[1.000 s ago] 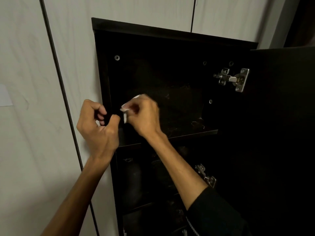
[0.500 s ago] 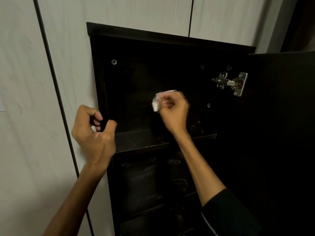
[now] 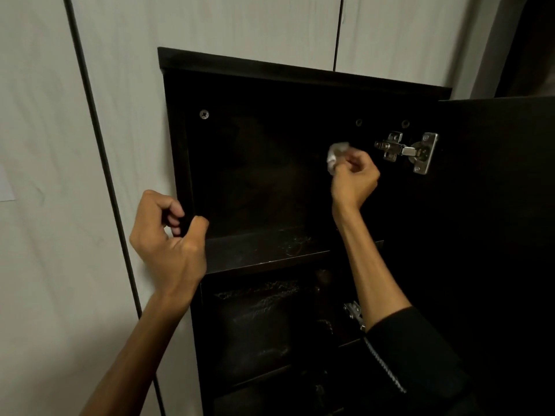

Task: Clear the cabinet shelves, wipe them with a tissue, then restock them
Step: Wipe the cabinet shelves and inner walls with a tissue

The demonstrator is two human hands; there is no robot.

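A tall dark cabinet (image 3: 300, 73) stands open in front of me. Its top compartment holds nothing that I can see, and its shelf (image 3: 264, 250) shows pale dust marks. My right hand (image 3: 354, 178) is inside the top compartment near the right wall, pinching a crumpled white tissue (image 3: 335, 156). My left hand (image 3: 171, 235) grips the cabinet's left front edge (image 3: 187, 181), fingers curled round it. Lower compartments are dark; dusty dark shapes (image 3: 258, 319) sit there, unclear.
The open cabinet door (image 3: 495, 235) hangs at the right on a metal hinge (image 3: 408, 151); a second hinge (image 3: 354, 313) shows lower down. Pale wall panels (image 3: 60, 145) surround the cabinet on the left and above.
My right hand has carried the tissue from the left front of the top compartment across to its upper right, near the hinge. My left hand has kept its grip on the left edge.
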